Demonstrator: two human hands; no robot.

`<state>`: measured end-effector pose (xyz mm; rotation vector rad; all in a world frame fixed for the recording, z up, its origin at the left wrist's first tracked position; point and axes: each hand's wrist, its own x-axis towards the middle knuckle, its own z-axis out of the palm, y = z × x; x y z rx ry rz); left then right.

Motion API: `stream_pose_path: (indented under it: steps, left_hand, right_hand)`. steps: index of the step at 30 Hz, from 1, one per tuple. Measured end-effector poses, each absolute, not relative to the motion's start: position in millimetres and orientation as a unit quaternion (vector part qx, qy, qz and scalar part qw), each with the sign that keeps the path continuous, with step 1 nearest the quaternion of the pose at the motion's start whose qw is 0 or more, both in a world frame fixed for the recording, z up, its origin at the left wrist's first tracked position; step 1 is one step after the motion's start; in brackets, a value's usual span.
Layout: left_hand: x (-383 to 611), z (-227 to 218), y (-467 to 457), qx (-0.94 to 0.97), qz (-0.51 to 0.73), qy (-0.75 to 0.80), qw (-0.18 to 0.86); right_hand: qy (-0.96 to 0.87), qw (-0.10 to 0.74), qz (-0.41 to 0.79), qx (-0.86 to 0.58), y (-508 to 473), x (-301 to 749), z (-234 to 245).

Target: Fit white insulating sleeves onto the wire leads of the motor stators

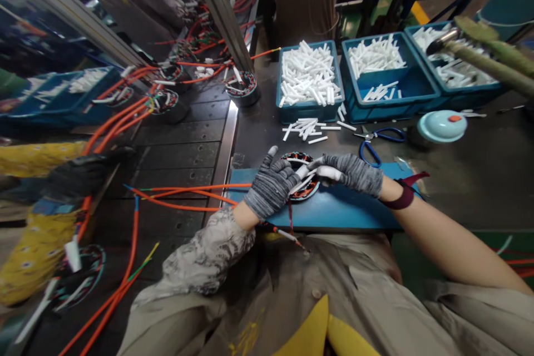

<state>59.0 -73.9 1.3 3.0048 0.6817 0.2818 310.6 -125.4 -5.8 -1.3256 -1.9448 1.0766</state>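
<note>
A round wound coil ring (pixel 301 159) with red and dark windings lies on a blue pad (pixel 346 208) at the table's near edge. My left hand (pixel 272 184) in a grey knit glove rests on its left side, fingers curled over it with the forefinger raised. My right hand (pixel 350 172), gloved the same, lies on the ring's right side and pinches a white sleeve tube (pixel 306 177) against the windings. Orange lead wires (pixel 187 194) run left from the ring across the table.
Three blue bins (pixel 308 108) of white tubes stand behind, with loose tubes (pixel 306 129) in front. Blue-handled scissors (pixel 381 142) and a pale round lid (pixel 442 125) lie to the right. More coil rings (pixel 244 86) and orange wires lie to the left, where another person's gloved hand (pixel 79 175) works.
</note>
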Motion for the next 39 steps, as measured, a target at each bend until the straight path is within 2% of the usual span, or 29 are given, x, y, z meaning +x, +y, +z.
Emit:
stream_pose_path:
  steps: [2,4,6,8,11,17,20,21,22,23,28,34,36,39]
  left_hand:
    - [46,11,-82,0.96,0.145,0.235,0.04]
    - [24,21,-89,0.948,0.185,0.245,0.087]
    - [-2,28,-95,0.944,0.173,0.225,0.168]
    - [-25,28,-99,0.942,0.133,0.18,0.25]
    - [-38,16,-109,0.933,0.093,0.164,0.308]
    - [11,-3,-139,0.867,0.155,0.347,0.324]
    - [35,-3,-143,0.835,0.164,0.377,0.365]
    - [39,-3,-142,0.83,0.161,0.381,0.374]
    - [42,-4,-141,0.828,0.157,0.383,0.379]
    - [43,-5,-139,0.829,0.152,0.383,0.377]
    - [41,-11,-135,0.841,0.16,0.383,0.347]
    - [41,-12,-136,0.844,0.164,0.386,0.334]
    - [39,-12,-136,0.854,0.155,0.372,0.329]
    - [36,-14,-137,0.881,0.146,0.329,0.307]
  right_hand:
    - [-0.702,0.307,0.359,-0.533,-118,323,-10]
    - [-0.677,0.317,0.245,-0.618,-104,334,-17]
    - [-0.678,0.25,0.146,-0.676,-85,340,-27]
    - [-0.701,0.183,0.117,-0.679,-68,337,-39]
    - [-0.712,0.175,0.118,-0.669,-50,325,-52]
    - [-0.66,0.25,0.109,-0.7,-61,319,-43]
    - [-0.599,0.347,0.115,-0.712,-106,322,-19]
    - [-0.55,0.453,0.156,-0.684,-126,322,-10]
    - [-0.513,0.524,0.205,-0.648,-148,320,-3]
    - [-0.503,0.544,0.261,-0.619,-169,317,3]
    - [-0.486,0.509,0.327,-0.631,-238,296,-4]
    - [-0.478,0.527,0.365,-0.6,-238,288,-27]
    - [-0.532,0.516,0.349,-0.573,-235,287,-26]
    - [-0.633,0.452,0.281,-0.562,-233,284,-20]
